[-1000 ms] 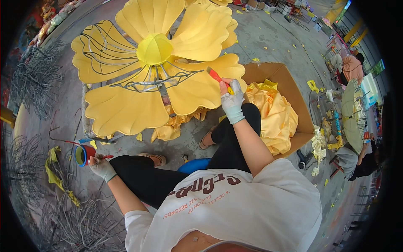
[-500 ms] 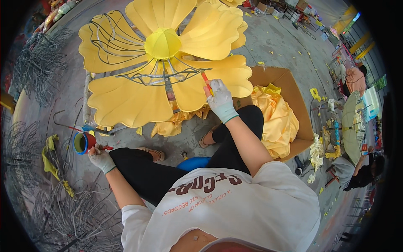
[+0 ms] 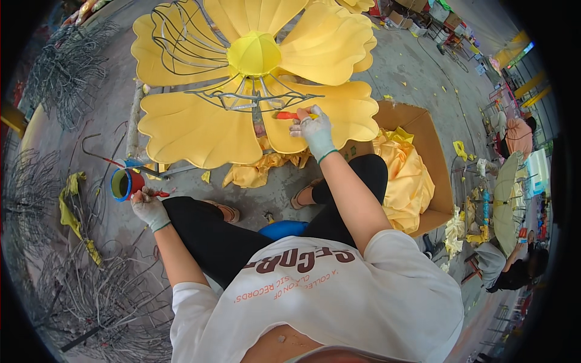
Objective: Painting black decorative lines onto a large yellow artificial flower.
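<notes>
My gloved right hand is closed around a red-handled paintbrush. The brush lies roughly sideways, its bristle end pointing left over the front petals of a large yellow fabric flower. Whether the bristles touch the petal or the wire, I cannot tell. A dark bent wire frame spans the flower just beyond the brush, below its round yellow centre. At the left, my gloved left hand grips a small red bucket with a blue rim, tilted beside my knee. A short red piece sticks out past those fingers.
An open cardboard box full of yellow fabric stands by my right knee. Bundles of grey wire frames cover the floor at left, with a yellow strip among them. Two other people sit at the far right near a pale umbrella-like shape.
The brush has turned from nearly upright to sideways, and my right hand has rotated with it. The flower and surroundings appear shifted in view. My left hand still holds the bucket.
</notes>
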`<state>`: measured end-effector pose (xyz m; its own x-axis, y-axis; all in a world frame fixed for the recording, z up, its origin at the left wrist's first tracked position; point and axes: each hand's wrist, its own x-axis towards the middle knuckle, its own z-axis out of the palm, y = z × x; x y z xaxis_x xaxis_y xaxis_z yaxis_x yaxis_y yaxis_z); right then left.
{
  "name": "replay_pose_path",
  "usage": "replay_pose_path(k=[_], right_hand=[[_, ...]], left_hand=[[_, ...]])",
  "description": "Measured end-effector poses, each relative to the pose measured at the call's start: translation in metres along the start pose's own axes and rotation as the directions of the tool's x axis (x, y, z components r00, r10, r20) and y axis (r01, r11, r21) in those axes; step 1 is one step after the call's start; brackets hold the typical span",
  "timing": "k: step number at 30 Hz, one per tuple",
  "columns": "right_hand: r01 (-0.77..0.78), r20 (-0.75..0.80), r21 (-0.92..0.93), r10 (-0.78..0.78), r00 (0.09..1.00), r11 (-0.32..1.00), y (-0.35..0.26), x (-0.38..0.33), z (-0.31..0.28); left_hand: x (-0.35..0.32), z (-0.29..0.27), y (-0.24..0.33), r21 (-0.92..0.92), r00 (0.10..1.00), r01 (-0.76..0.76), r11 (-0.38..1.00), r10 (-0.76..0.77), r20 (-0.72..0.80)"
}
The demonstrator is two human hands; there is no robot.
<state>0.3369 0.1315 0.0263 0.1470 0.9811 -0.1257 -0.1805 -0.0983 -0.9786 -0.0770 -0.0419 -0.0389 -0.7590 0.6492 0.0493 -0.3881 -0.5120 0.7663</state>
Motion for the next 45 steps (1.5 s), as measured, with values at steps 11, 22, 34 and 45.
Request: replay_pose_path(k=[11, 22, 34, 45], right_hand=[[-0.062, -0.023, 0.73, 0.115, 0.993, 0.68, -0.003, -0.023, -0.04], [0.353, 0.079, -0.149, -0.345, 0.935, 0.923, -0.018, -0.069, -0.041], [0.847, 0.505, -0.526, -0.83, 0.237, -0.078, -0.037, -0.078, -0.072], [0.671, 0.011, -0.391, -0.725, 0.688, 0.63, -0.046, -0.069, -0.068]], left_hand=[[0.004, -0.003, -0.002, -0.024, 1.0, 0.022, 0.999, -0.022, 0.013], [0.008, -0.016, -0.01, -0.072, 0.999, 0.014, 0.997, -0.018, -0.049], [0.021, -0.035, -0.012, -0.133, 0.995, 0.007, 0.991, -0.02, -0.095], [0.025, -0.042, -0.023, -0.16, 0.995, -0.004, 0.987, -0.013, -0.102]])
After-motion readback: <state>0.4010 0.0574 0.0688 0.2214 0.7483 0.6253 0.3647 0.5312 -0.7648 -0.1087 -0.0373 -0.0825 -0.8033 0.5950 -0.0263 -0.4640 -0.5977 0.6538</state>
